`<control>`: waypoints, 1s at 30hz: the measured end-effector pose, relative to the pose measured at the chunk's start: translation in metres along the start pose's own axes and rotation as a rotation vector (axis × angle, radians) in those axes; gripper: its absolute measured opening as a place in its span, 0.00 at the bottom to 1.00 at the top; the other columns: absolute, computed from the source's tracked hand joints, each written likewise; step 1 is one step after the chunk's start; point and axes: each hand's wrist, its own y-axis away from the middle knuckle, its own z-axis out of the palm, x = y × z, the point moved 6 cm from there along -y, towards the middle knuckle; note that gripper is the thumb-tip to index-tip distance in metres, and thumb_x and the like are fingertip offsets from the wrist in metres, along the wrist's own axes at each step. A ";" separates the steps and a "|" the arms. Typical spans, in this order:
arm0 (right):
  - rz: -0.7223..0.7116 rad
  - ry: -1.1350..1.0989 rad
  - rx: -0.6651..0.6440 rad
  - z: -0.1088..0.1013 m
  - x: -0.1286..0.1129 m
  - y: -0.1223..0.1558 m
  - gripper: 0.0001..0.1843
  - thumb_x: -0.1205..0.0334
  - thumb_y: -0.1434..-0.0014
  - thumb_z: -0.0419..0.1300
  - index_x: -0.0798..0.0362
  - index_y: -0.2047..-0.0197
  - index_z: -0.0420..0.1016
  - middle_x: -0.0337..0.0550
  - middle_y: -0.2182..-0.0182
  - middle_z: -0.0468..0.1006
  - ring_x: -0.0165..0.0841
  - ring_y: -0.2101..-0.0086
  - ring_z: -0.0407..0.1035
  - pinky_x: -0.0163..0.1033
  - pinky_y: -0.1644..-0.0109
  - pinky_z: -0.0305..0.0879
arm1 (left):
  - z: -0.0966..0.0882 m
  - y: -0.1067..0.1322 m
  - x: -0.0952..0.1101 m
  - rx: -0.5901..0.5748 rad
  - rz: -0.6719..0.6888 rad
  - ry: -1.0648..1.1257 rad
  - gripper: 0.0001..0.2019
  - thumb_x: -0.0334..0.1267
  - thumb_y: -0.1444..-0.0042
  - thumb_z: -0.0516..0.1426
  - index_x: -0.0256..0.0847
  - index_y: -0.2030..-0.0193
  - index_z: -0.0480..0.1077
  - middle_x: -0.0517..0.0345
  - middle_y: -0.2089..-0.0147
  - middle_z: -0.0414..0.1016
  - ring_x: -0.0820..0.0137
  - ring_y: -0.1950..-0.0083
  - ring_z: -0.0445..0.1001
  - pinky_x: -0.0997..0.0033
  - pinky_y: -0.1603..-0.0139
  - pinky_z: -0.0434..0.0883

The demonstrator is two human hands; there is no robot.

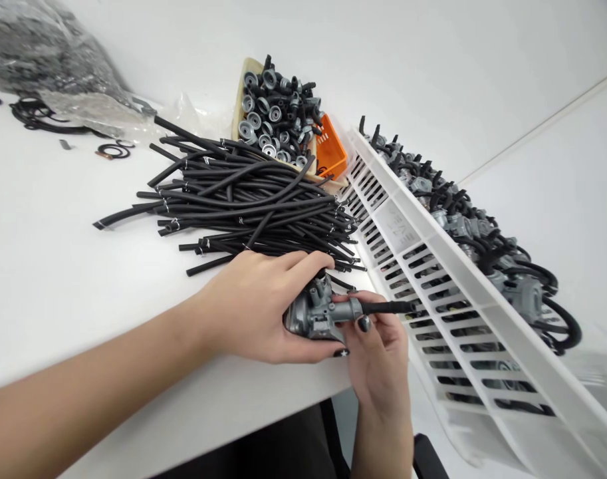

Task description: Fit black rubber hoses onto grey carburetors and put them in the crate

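Observation:
My left hand (256, 306) wraps around a grey metal carburetor (313, 314) at the front edge of the white table (58, 266). My right hand (377, 352) pinches the carburetor's side nozzle, where a short black rubber hose (385, 307) sticks out to the right. Just behind both hands lies a loose pile of black rubber hoses (248, 199).
A beige tray (243, 86) heaped with grey caps and black fittings stands behind the hoses, an orange basket (329, 150) beside it. A white slatted crate (423, 266) at the right holds several carburetors with hoses. Black rubber rings (34, 113) and plastic bags (38, 46) lie far left.

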 end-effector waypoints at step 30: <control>0.013 -0.048 -0.066 0.001 -0.002 0.004 0.12 0.58 0.42 0.65 0.47 0.54 0.80 0.42 0.61 0.82 0.31 0.62 0.73 0.34 0.59 0.69 | -0.001 0.000 0.000 -0.041 -0.036 0.023 0.33 0.60 0.49 0.56 0.39 0.44 0.62 0.56 0.52 0.79 0.62 0.61 0.81 0.66 0.68 0.70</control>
